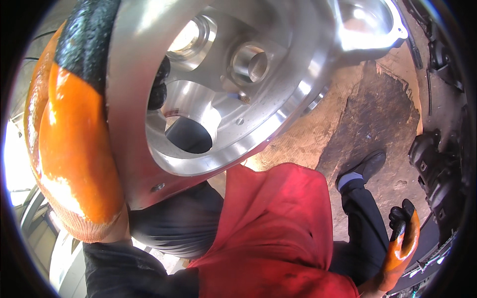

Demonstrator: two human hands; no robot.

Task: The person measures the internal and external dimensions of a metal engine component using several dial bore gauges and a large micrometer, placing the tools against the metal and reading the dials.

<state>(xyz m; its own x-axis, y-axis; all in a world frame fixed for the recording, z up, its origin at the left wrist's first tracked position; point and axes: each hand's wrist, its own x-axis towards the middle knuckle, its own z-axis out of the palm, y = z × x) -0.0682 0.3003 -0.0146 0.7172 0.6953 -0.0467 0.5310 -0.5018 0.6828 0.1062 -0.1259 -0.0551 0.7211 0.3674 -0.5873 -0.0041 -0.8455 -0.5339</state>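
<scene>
A large silver machined metal housing (130,114), with a round flanged opening and several bored holes inside, fills the upper middle close to me. My left hand (79,144), in an orange glove with black-coated fingers, is wrapped over the housing's left wall. Black fingertips show through the opening, on the inner side of that wall. My right hand (403,243), gloved the same way, hangs low at the right beside my leg, away from the housing. Its fingers are loosely bent and apart, and nothing shows in them.
A second bright metal casting (367,25) lies beyond the housing at the upper right. Worn brown sheeting (298,134) covers part of the floor by my shoe (372,166). Dark metal parts (435,169) line the right edge. My red apron (278,218) hangs below the housing.
</scene>
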